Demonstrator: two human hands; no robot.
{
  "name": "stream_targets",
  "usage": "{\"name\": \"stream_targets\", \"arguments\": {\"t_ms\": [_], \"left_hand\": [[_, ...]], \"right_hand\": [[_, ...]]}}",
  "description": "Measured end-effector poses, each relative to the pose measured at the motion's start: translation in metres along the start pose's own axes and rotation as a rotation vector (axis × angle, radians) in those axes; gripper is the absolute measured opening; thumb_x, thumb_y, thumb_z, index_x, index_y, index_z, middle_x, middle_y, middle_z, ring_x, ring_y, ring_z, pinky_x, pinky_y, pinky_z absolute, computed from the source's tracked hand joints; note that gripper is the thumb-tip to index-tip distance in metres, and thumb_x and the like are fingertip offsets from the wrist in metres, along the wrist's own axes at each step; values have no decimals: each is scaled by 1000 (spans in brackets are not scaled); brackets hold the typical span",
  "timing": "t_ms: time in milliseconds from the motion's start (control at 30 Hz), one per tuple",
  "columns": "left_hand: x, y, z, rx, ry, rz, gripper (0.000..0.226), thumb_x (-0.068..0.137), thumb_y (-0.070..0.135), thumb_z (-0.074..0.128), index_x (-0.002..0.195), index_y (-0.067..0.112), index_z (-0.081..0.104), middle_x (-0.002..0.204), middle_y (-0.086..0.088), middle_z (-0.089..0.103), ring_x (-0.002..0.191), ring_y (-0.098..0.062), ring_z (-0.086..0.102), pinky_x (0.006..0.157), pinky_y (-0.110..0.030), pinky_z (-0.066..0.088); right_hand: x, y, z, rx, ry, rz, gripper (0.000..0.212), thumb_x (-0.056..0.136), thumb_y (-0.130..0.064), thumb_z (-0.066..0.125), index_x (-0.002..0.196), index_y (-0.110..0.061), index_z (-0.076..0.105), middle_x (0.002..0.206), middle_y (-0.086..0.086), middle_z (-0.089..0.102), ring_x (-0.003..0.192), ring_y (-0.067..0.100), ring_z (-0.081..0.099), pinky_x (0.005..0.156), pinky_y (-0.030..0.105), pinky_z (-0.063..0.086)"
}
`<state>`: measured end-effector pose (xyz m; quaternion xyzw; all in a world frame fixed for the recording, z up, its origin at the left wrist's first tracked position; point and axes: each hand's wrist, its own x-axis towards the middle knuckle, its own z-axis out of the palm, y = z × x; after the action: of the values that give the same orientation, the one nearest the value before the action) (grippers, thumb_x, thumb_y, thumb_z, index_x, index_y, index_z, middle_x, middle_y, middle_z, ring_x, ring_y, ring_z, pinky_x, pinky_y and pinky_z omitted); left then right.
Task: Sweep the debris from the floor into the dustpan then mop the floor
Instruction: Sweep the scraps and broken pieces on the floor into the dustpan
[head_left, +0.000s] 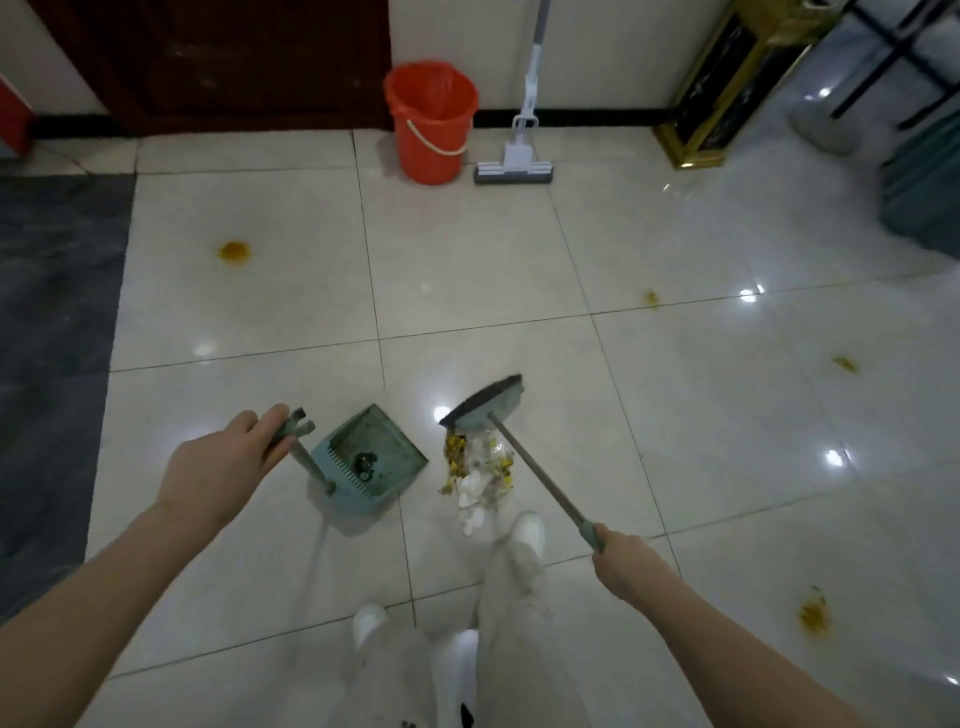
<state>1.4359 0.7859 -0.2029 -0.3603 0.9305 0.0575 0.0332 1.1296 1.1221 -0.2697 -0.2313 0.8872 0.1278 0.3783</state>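
Legs: two pale trouser legs and white shoes (529, 532) are showing at the bottom, the right foot standing just beside the debris.
Right hand (626, 564): it is gripping the green end of the broom handle, fingers clenched round it.
Left hand (221, 465): it is reaching to the dustpan handle top; the fingers (272, 423) are lying loosely against the grip — whether they are closing on it or only touching, I cannot tell.
Debris (480, 470): a small heap of white scraps and yellow bits is lying on the floor, just right of the dustpan and below the broom head.
Broom (537, 475): its handle is slanting up-left from the right hand; the head (483, 402) is sitting at the far edge of the debris, tilted.
Dustpan (371, 457): green, it is resting on the floor left of the debris, its open mouth facing right; a little dark litter is lying inside near the comb teeth, and its handle is rising toward the left hand.
Floor (519, 260): glossy pale tiles are reflecting lights; orange-yellow stains are dotting it — one far left (234, 251), several at the right.
Bucket (431, 122): orange, it is standing by the far wall.
Mop (514, 166): its flat head is resting on the floor just right of the bucket, the pole leaning up the wall.
Door (218, 57): dark wood, left of the bucket.
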Motion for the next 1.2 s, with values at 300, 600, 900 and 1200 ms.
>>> {"name": "stream_targets", "arguments": {"t_ms": [300,600,900,1200], "left_hand": [[-51,-49,-3,-5,2,29,30,92,41,51,112,20,44,77,-6,55,44,-30,54,35,-31,42],[-88,-82,9,55,-40,18,29,91,42,53,110,21,44,77,-3,56,39,-24,50,35,-27,41],[-117,-92,1,36,-52,15,32,85,36,65,105,20,45,68,-3,56,30,-18,40,36,-12,19],[-93,-90,-2,120,-87,88,26,89,41,57,100,21,44,68,0,52,35,-20,42,36,-20,31]], "right_hand": [[-59,-34,-22,21,90,-69,28,100,-30,40,114,-20,62,88,3,60,75,23,58,66,30,50],[-52,-138,-52,-90,124,-281,28,100,-33,39,114,-22,61,94,6,62,79,25,56,62,28,40],[-21,-247,-28,-342,113,-343,34,92,-13,47,123,-22,58,96,1,56,87,24,58,68,32,45],[-23,-137,-5,-243,58,-220,32,98,-28,37,123,-34,55,107,5,61,94,27,61,74,31,44]]}}
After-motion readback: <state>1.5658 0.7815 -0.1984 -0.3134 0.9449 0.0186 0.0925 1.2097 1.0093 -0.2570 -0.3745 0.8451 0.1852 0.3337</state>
